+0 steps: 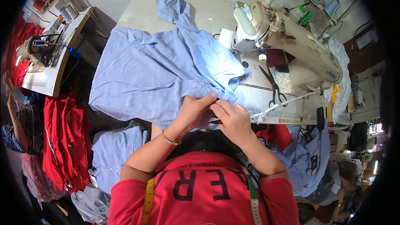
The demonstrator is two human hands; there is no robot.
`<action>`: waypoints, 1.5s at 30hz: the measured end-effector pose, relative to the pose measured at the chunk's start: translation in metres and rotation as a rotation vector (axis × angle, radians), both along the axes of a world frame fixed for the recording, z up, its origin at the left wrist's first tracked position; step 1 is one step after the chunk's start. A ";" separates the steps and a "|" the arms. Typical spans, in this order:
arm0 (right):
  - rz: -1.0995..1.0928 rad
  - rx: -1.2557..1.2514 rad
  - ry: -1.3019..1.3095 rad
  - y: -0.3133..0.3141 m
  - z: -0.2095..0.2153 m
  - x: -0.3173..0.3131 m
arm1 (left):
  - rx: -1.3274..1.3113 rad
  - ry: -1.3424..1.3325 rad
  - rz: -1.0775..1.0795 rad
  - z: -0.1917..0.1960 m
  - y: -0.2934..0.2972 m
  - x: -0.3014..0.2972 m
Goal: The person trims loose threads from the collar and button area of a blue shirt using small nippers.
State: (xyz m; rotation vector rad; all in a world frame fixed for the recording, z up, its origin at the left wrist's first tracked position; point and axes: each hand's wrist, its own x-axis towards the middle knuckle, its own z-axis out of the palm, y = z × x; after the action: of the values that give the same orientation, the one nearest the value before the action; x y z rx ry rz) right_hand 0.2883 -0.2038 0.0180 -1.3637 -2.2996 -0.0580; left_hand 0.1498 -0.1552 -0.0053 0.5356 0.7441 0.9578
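A light blue shirt (154,66) lies spread across the sewing table, its near edge hanging over the front. My left hand (195,109) pinches the cloth at that near edge, thumb and forefinger together. Close against it, my right hand (231,118) is closed on the same edge of the shirt. A small dark pointed tip (216,121) sticks out beside the right fingers; what it belongs to is hidden in the hand. To the right stands a sewing machine (291,37), its lamp lighting the shirt. Black scissors (273,87) lie open on the table next to the machine.
A twisted white cord (283,105) runs along the table's right front. Blue garments (306,158) hang at the right, more blue cloth (116,150) and red garments (64,141) at the left. A second sewing machine (33,50) and another person's arm (17,116) are at far left.
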 end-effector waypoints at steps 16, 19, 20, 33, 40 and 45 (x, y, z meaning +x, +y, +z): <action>-0.157 -0.222 0.514 0.033 0.008 0.017 | 0.216 0.353 -0.024 -0.035 0.003 0.002; -0.184 -0.516 0.816 0.037 0.000 0.025 | 0.223 0.218 -0.016 -0.013 0.002 0.003; -0.190 -0.638 0.932 0.038 -0.001 0.026 | 0.225 0.183 -0.007 -0.013 0.002 0.002; -0.127 -0.668 0.973 0.032 0.006 0.022 | 0.195 0.259 -0.060 -0.026 0.004 -0.002; 0.000 -0.191 0.508 0.032 0.013 0.019 | 0.267 0.360 0.016 -0.033 0.003 0.001; 0.000 -0.121 0.320 0.028 0.020 0.020 | 0.249 0.418 0.021 -0.024 0.000 0.001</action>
State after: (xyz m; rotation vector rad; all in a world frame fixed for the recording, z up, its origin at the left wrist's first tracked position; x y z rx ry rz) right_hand 0.3081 -0.1762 0.0377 -1.3221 -2.0613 0.2835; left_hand 0.1509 -0.1549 -0.0291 0.9662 1.0101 0.9753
